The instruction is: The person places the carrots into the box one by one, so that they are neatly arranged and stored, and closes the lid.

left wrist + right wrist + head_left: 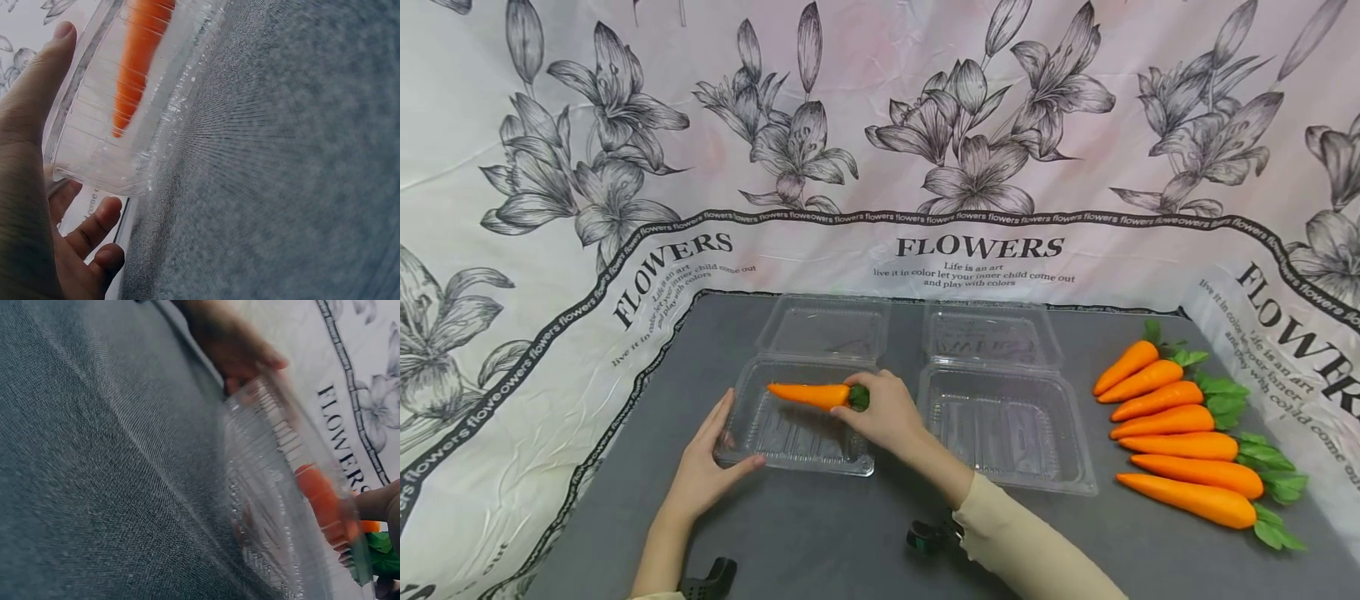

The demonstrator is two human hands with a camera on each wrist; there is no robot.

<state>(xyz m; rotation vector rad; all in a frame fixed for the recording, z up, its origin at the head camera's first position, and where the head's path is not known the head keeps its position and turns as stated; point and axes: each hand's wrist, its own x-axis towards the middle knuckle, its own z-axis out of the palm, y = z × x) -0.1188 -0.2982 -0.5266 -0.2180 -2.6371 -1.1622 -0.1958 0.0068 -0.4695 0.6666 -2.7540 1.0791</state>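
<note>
My right hand (883,410) pinches an orange carrot (808,395) by its green top. The carrot lies level over the left clear plastic container (797,468), its tip pointing left. Through the container's side, the left wrist view shows the carrot's tapered end (134,69). My left hand (706,462) touches that container's near left corner, thumb at the front rim and fingers along the left side. Those fingers are spread and loosely bent in the left wrist view. The right wrist view shows the carrot's leafy top (381,553) near my right fingers, most of that hand being cut off.
A second clear container (1078,479) stands to the right. Both lids, such as the left one (827,329), are folded back toward the printed cloth (977,175). Several carrots (1180,445) lie in a column at the right of the grey table (820,542).
</note>
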